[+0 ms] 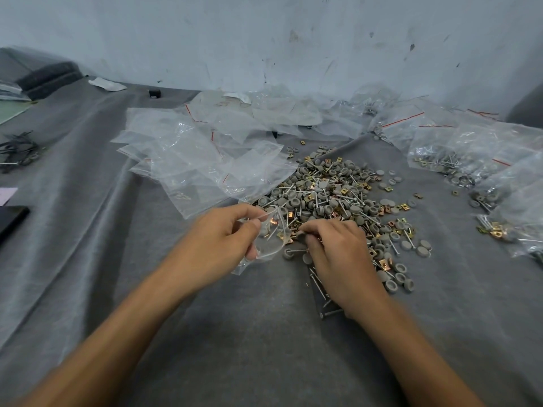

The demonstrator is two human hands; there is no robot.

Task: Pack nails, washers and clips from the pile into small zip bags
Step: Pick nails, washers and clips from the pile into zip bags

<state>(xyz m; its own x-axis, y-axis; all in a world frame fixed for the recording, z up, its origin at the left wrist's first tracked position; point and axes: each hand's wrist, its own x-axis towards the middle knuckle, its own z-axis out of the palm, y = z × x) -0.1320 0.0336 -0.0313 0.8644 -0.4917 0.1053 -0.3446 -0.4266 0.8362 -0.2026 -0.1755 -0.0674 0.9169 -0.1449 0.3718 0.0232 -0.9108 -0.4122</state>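
Work looks partly done: filled bags lie right, empty bags left, and the pile is big. The left hand pinches a bag open; the right hand pinches a washer beside it, at the pile's near edge.

A pale blue-grey wall closes the far side, its paint scuffed and flecked with dark marks and thin scratches. The worktop runs right up to it and is draped all over in a grey felt-like cloth, which lies in long creases and folds on the left. At the far left a dark grey padded block sits on the cloth close to the wall. In the far right corner another grey shape rises, too cropped to identify. The light is soft and even, casting only faint shadows.
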